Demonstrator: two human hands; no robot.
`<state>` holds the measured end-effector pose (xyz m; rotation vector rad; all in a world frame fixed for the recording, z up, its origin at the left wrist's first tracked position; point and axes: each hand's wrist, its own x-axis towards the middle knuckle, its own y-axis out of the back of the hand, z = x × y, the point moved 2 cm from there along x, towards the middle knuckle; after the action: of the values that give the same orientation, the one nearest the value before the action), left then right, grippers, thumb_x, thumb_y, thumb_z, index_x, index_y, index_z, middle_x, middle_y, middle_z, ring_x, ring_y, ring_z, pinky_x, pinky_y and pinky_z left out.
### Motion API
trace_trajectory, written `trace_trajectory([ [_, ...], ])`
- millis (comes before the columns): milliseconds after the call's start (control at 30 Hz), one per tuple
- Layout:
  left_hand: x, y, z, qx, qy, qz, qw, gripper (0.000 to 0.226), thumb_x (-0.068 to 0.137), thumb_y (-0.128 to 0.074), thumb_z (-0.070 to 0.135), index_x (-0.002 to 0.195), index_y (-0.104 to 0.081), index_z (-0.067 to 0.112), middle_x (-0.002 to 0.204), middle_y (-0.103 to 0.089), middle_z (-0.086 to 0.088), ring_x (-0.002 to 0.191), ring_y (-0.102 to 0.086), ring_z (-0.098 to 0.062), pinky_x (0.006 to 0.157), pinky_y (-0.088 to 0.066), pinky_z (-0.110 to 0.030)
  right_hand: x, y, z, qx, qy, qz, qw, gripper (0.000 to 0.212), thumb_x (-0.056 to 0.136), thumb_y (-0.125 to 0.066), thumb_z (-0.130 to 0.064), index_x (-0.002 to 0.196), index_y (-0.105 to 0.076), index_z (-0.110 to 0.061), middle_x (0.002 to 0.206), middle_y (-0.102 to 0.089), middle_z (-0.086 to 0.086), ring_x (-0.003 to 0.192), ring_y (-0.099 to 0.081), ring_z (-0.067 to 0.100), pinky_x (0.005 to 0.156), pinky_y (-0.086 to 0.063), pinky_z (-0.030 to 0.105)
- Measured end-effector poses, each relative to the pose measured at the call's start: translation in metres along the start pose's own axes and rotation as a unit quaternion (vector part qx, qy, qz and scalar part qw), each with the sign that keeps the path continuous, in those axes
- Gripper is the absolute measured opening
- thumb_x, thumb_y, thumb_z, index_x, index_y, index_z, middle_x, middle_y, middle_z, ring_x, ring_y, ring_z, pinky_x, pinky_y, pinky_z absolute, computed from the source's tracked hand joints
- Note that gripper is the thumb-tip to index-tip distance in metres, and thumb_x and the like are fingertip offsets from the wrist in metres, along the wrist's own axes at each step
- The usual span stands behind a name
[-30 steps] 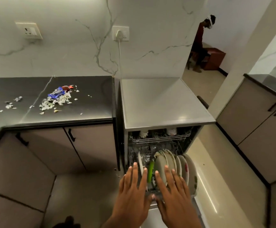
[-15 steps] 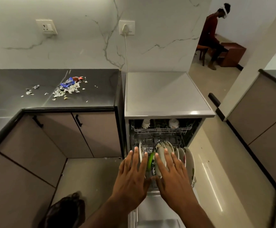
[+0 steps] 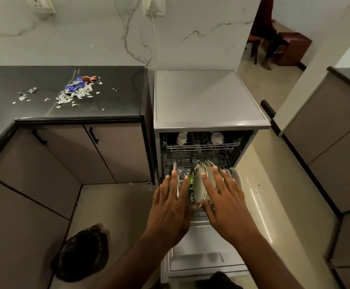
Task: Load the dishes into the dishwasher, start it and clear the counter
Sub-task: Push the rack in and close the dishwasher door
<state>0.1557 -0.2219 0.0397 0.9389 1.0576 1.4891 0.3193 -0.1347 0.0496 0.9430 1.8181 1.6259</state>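
Observation:
The dishwasher [image 3: 209,101] stands open, its door [image 3: 203,253] folded down towards me. Its lower rack [image 3: 222,161] is part way out and holds several upright plates [image 3: 200,188] and a green item [image 3: 190,180]. Two white cups [image 3: 216,138] sit in the upper rack [image 3: 203,146]. My left hand [image 3: 171,207] lies flat, fingers spread, against the left plates. My right hand [image 3: 225,201] lies flat, fingers spread, on the right plates. Neither hand grips anything. Scraps of torn paper and wrappers [image 3: 76,91] lie on the dark counter [image 3: 115,97].
Brown cabinet doors [image 3: 115,153] run under the counter to the left of the dishwasher. A dark bag [image 3: 82,253] lies on the floor at lower left. More cabinets [image 3: 334,142] stand at right. A person [image 3: 268,32] sits in the far room.
Both flat hands have moved forward with the lower rack of plates, which sits deeper in the dishwasher. My view has tilted down and drawn closer.

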Motion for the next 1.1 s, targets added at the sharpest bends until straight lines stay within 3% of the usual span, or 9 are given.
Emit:
trace_trajectory([
  [167, 0.004, -0.009, 0.006, -0.003, 0.031, 0.009, 0.999, 0.077, 0.104, -0.021, 0.063, 0.162, 0.020, 0.033, 0.172, 0.023, -0.009, 0.159, 0.021, -0.028, 0.129, 0.003, -0.045, 0.017, -0.004, 0.018, -0.003, 0.020, 0.000, 1.000, 0.081, 0.103, -0.049, -0.046, 0.165, 0.001, -0.033, 0.174, 0.010, 0.005, 0.159, 0.012, 0.027, 0.127, 0.004, 0.046],
  [267, 0.012, -0.015, 0.016, -0.007, 0.058, 0.010, 0.998, 0.077, 0.105, -0.024, 0.063, 0.164, 0.015, 0.033, 0.173, 0.022, -0.007, 0.158, 0.022, -0.026, 0.130, 0.002, -0.046, 0.026, -0.004, 0.030, 0.026, 0.033, -0.018, 0.999, 0.084, 0.103, -0.053, -0.046, 0.164, 0.005, -0.036, 0.172, 0.017, 0.002, 0.159, 0.016, 0.027, 0.128, 0.000, 0.048],
  [433, 0.034, -0.025, 0.048, 0.004, 0.083, 0.001, 0.997, 0.077, 0.104, -0.018, 0.064, 0.162, 0.020, 0.032, 0.170, 0.028, -0.006, 0.157, 0.026, -0.025, 0.125, 0.012, -0.040, 0.024, -0.001, 0.070, 0.032, 0.066, -0.023, 0.997, 0.081, 0.100, -0.056, -0.041, 0.166, -0.010, -0.031, 0.174, 0.006, 0.005, 0.160, 0.007, 0.029, 0.125, 0.001, 0.046],
  [600, 0.058, -0.052, 0.084, 0.008, 0.090, -0.006, 0.996, 0.077, 0.101, -0.015, 0.063, 0.163, 0.016, 0.030, 0.169, 0.028, -0.005, 0.158, 0.021, -0.027, 0.124, 0.011, -0.040, 0.025, -0.002, 0.121, 0.057, 0.073, -0.021, 0.996, 0.078, 0.099, -0.059, -0.041, 0.165, -0.020, -0.028, 0.174, -0.007, 0.009, 0.160, -0.002, 0.030, 0.126, -0.019, 0.052],
  [733, 0.074, -0.068, 0.101, 0.020, 0.111, -0.013, 0.994, 0.075, 0.103, -0.016, 0.061, 0.165, 0.010, 0.029, 0.172, 0.021, -0.006, 0.160, 0.014, -0.028, 0.129, 0.001, -0.045, 0.031, -0.007, 0.153, 0.067, 0.089, -0.026, 0.993, 0.075, 0.100, -0.055, -0.042, 0.165, -0.020, -0.027, 0.173, -0.008, 0.011, 0.159, -0.003, 0.032, 0.126, -0.020, 0.053],
  [867, 0.079, -0.065, 0.112, 0.031, 0.157, -0.045, 0.986, 0.075, 0.109, -0.027, 0.054, 0.163, 0.019, 0.030, 0.171, 0.026, -0.006, 0.159, 0.020, -0.029, 0.126, 0.011, -0.045, 0.047, -0.014, 0.169, 0.085, 0.108, -0.037, 0.990, 0.075, 0.101, -0.053, -0.043, 0.165, -0.017, -0.029, 0.173, -0.002, 0.008, 0.159, 0.000, 0.030, 0.127, -0.014, 0.052],
  [967, 0.082, -0.064, 0.105, 0.029, 0.189, -0.066, 0.979, 0.076, 0.109, -0.027, 0.056, 0.162, 0.020, 0.030, 0.171, 0.028, -0.005, 0.158, 0.023, -0.028, 0.127, 0.011, -0.045, 0.064, -0.027, 0.168, 0.087, 0.121, -0.049, 0.988, 0.071, 0.103, -0.043, -0.048, 0.165, -0.014, -0.030, 0.173, 0.002, 0.007, 0.160, 0.002, 0.029, 0.125, 0.007, 0.044],
  [1000, 0.083, -0.062, 0.102, 0.032, 0.192, -0.064, 0.979, 0.076, 0.108, -0.027, 0.057, 0.163, 0.019, 0.030, 0.171, 0.026, -0.006, 0.159, 0.021, -0.028, 0.123, 0.013, -0.044, 0.070, -0.029, 0.167, 0.093, 0.122, -0.052, 0.987, 0.070, 0.104, -0.041, -0.048, 0.166, -0.014, -0.031, 0.173, 0.003, 0.007, 0.160, 0.002, 0.030, 0.125, 0.007, 0.044],
  [1100, 0.090, -0.070, 0.085, 0.035, 0.209, -0.077, 0.974, 0.076, 0.108, -0.028, 0.056, 0.165, 0.015, 0.029, 0.172, 0.023, -0.005, 0.160, 0.017, -0.028, 0.121, 0.010, -0.042, 0.083, -0.043, 0.166, 0.123, 0.114, -0.075, 0.983, 0.071, 0.104, -0.049, -0.044, 0.166, -0.016, -0.029, 0.174, -0.001, 0.008, 0.160, -0.001, 0.030, 0.128, -0.012, 0.051],
])
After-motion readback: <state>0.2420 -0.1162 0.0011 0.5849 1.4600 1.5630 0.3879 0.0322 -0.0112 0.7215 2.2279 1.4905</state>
